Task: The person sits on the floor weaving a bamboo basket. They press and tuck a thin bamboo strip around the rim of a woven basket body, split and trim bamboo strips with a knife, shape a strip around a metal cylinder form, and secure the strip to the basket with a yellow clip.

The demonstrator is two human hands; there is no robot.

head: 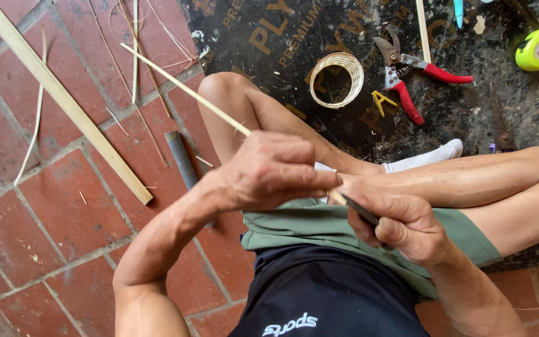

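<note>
Strip (185,90) — pinched in closed left hand (269,171); right hand (400,221) grips knife (362,211) at centre; ring (337,78) above sits hollow.

I have one view only, from the camera on the head, looking almost straight down and close in on my lap. My left hand (276,171) and right hand (400,218) fill the middle of it, near the lens. The top of the view takes in the brick floor (63,212) and the dark board (344,131) beyond my knees.
</note>
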